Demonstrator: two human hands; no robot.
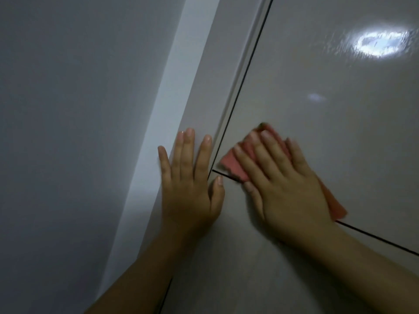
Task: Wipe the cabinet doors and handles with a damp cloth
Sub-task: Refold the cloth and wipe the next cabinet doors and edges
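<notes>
Pink and soft, the small damp cloth (231,163) lies flat on the shiny pale grey cabinet door (328,109), right at its bottom left corner. The right hand (285,182) presses on top of the cloth with straight fingers (265,150) spread a little, so most of the cloth is hidden under them. One pink edge sticks out to the left of the fingertips and another pink bit shows past the far side of the hand. The cloth crosses the thin dark gap (374,236) under the door. The left hand (190,184) holds nothing. It rests flat on the pale side panel (204,98) just beside the door, fingers straight and a little apart, with its thumb close to the cloth but not touching it. A white strip of wall (167,98) runs along the left of the panel. A bright light spot (381,43) shines on the door, high up.
</notes>
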